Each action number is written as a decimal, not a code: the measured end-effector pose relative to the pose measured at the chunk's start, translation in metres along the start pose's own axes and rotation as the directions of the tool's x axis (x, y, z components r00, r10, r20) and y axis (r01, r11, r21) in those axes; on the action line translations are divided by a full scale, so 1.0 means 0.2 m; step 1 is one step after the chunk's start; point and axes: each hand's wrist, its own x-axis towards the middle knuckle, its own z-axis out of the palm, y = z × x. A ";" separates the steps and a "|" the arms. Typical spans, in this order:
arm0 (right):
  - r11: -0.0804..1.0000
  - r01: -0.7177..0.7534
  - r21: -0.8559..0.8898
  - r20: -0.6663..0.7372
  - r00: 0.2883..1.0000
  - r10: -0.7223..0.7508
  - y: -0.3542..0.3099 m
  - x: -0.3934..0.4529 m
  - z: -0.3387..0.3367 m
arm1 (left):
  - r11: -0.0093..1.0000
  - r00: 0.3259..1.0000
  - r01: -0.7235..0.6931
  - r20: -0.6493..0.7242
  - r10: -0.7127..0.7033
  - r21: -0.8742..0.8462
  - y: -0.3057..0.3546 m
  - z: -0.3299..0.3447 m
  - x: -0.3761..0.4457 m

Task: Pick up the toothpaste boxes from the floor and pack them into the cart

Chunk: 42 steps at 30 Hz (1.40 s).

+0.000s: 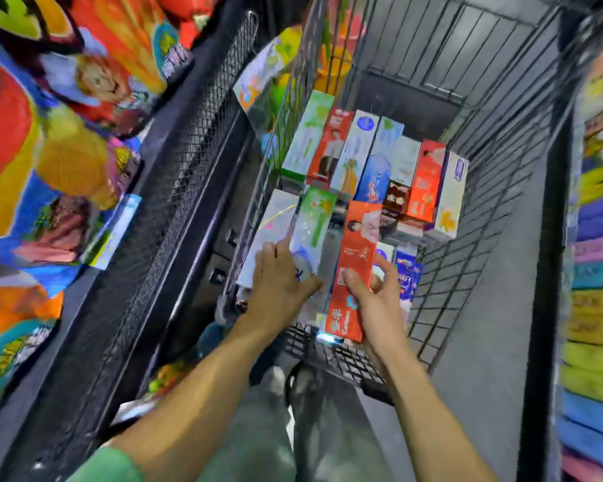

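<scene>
- The cart (474, 189) fills the middle and upper right of the frame: a black wire basket of thin straight bars crossing in a grid, with a flat dark floor
- A row of toothpaste boxes (369, 158) lies side by side across the centre of the cart floor: long, slim, glossy cardboard cartons in green, red, white-and-blue and orange, their long edges touching
- Just below that row, at the cart's left wall, lie a pale silvery box (268, 234) with a foil sheen and, touching its right edge, a green and white box (312, 224)
- The left hand (279, 283), centre of the frame, rests on these two boxes with fingers straight and close together, palm down, pressing flat and curled round nothing
- The right hand (373, 300), just right of it, holds a red toothpaste box (357, 252): the thumb lies across the printed front near the lower end, and the fingers curl round the right edge from behind
- That red box stands lengthwise above the cart floor, its upper end reaching the orange boxes in the row
- Small blue boxes (408, 273) show behind the right fingers
- Bright, blurred printed packaging (49, 133) fills the left of the frame; soft pastel packs (596, 307) are stacked at the right edge
</scene>
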 end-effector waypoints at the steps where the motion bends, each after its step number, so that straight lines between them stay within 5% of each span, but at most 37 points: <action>1: 1.000 -0.007 -0.002 -0.005 1.000 0.007 0.02 0.03 0.00 | 1.000 1.000 0.016 0.001 -0.016 0.026 -0.02 0.03 0.02; 13: 0.998 -0.042 -0.042 0.043 0.998 0.044 0.12 0.13 -0.09 | 0.895 0.982 0.084 -0.191 0.001 0.438 -0.06 0.14 0.06; 17: 0.997 -0.073 -0.003 0.032 0.997 0.073 0.20 0.15 -0.03 | 0.855 0.989 -0.085 -0.064 0.137 0.512 -0.09 0.14 0.03; 27: 0.996 -0.076 -0.042 -0.031 0.997 0.075 0.37 0.21 0.00 | 0.853 0.989 -0.130 0.007 0.147 0.506 -0.13 0.19 0.04; 31: 0.977 -0.042 -0.209 -0.045 0.998 0.033 0.40 0.25 0.08 | 0.859 0.985 -0.174 0.096 0.145 0.481 -0.16 0.15 0.04; 35: 0.833 0.090 -0.546 -0.025 0.992 -0.123 0.41 0.25 0.14 | 0.823 0.981 -0.190 0.143 0.134 0.534 -0.18 0.11 0.05; 42: 0.590 0.042 -0.806 0.027 0.999 -0.033 0.31 0.33 0.11 | 0.780 0.965 -0.232 0.236 0.111 0.582 -0.18 0.06 0.08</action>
